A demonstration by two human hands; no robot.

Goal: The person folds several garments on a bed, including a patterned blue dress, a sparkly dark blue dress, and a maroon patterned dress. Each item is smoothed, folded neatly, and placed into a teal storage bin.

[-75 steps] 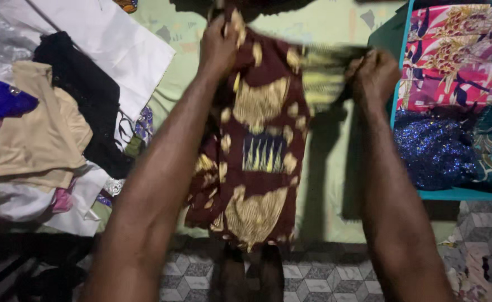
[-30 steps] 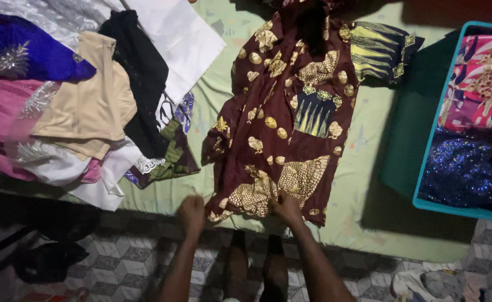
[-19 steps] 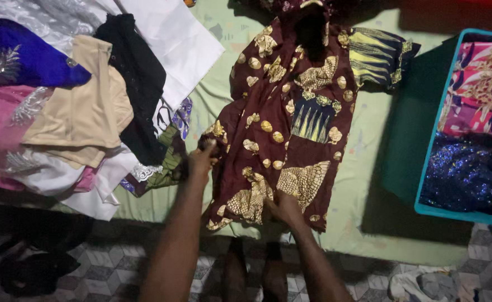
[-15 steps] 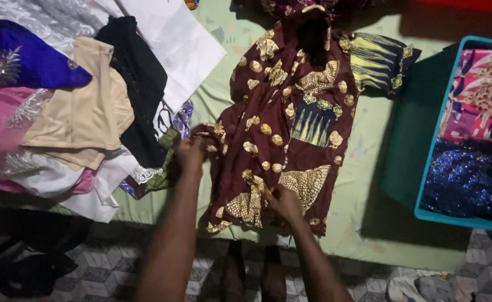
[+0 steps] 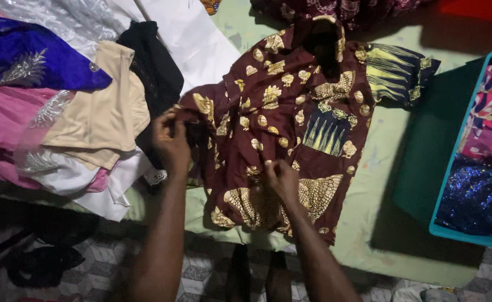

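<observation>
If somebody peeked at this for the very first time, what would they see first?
Probably the big maroon shirt with gold patterns, spread in the middle of the pale green sheet. The left hand pinches its left sleeve and the right hand presses near its lower edge. Next comes the bright pile of clothes on the left and the teal bin with sparkly blue fabric on the right.
</observation>
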